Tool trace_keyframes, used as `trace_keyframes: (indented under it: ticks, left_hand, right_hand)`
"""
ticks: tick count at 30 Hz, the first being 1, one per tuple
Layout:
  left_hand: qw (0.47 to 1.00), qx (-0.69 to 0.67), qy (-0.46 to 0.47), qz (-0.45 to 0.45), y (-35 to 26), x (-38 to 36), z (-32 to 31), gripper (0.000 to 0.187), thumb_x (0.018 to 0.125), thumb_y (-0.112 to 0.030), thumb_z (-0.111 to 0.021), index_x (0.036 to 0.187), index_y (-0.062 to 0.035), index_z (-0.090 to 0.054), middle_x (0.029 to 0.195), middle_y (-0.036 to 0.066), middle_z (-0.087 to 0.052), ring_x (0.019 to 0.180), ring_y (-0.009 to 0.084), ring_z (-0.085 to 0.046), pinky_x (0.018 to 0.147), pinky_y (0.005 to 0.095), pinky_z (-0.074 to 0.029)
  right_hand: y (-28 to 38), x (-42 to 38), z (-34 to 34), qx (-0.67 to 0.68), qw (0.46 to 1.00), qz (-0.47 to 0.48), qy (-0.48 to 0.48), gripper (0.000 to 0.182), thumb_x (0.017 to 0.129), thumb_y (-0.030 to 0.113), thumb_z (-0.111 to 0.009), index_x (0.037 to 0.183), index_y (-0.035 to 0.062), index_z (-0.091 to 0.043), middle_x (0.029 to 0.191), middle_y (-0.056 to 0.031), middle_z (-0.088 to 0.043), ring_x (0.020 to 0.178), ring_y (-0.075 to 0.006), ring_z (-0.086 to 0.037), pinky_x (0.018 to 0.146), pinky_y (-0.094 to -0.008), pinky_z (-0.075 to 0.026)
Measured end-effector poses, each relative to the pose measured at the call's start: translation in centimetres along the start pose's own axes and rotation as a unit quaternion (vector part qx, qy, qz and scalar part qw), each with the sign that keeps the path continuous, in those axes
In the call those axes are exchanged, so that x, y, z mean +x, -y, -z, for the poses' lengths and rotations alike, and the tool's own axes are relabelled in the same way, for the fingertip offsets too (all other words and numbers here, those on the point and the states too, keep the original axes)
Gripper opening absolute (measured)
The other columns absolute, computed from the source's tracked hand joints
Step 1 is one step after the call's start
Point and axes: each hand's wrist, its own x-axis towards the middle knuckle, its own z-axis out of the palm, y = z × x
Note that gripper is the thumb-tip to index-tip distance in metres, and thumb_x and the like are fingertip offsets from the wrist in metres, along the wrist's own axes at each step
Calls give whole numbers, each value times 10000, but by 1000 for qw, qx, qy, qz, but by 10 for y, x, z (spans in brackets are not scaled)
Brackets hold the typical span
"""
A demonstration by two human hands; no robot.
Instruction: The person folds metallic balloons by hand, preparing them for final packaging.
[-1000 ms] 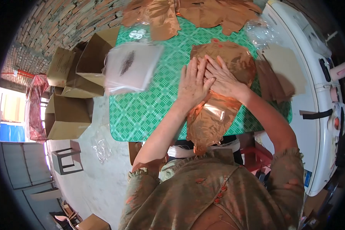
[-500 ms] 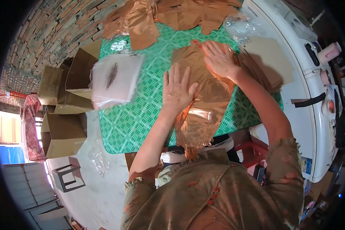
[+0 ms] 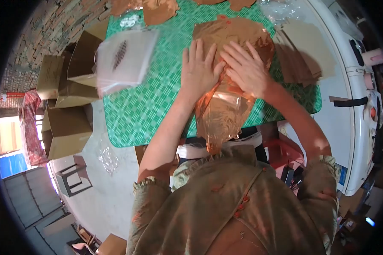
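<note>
A flat, shiny copper-coloured foil sheet (image 3: pixel 225 119), which looks like an uninflated foil balloon, lies lengthwise on the green checked tabletop (image 3: pixel 166 102). Its narrow, crinkled end hangs over the near edge towards my body. My left hand (image 3: pixel 199 74) presses flat on its left side, fingers pointing away from me. My right hand (image 3: pixel 249 70) lies flat on its middle, fingers slanting to the left. Both hands are open, with the thumb of the left close to the right hand's fingers. Small red marks show at the foil's far end.
Clear plastic bags (image 3: pixel 125 57) lie in a stack on the left. More copper foil pieces (image 3: pixel 159 10) are at the far edge. Cardboard sheets (image 3: pixel 306 51) sit on the right, beside a white appliance (image 3: pixel 349 102). Open cardboard boxes (image 3: pixel 68 131) stand left of the table.
My right hand has slid left and towards me over the foil, now close to my left hand. The view has tilted, so the table's far side shows less.
</note>
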Motion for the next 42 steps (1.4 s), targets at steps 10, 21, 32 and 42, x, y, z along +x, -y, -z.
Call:
trace_keyframes:
  ticks: [10,21,32,42]
  left_hand:
    - [1000,-3,6,-1,8,0,-13,708,1089,-621,-386,1636,-175,-436,1714,259,-308,1596,429,-262,1278,602,-195]
    - [1000,4,-1,-6,9,0,-17,743,1070,-671,-396,1632,-187,-438,1704,260,-325,1591,433,-266,1274,613,-202]
    - [1000,0,-6,2,1,0,-3,714,1057,-604,-465,1599,-139,-492,1668,267,-389,1579,424,-297,1275,598,-213]
    - [1000,-9,30,-1,-2,1,7,713,1058,-548,-493,1607,-93,-476,1684,273,-346,1589,425,-261,1289,590,-187]
  right_hand:
    - [81,-39,43,213,970,120,19,589,865,217,-762,1381,-36,-635,1455,-167,-609,1419,-339,-522,1244,-505,-380]
    - [98,-31,14,215,957,153,124,820,916,486,-736,1526,-13,-511,1604,-205,-464,1558,-368,-348,1328,-529,-186]
    - [112,-43,21,243,937,177,175,860,878,516,-782,1626,249,-453,1699,-75,-394,1598,-271,-313,1329,-593,-144]
    - [-28,9,21,155,985,-21,-78,418,923,260,-777,1263,31,-692,1227,-179,-688,1132,-396,-644,999,-499,-519]
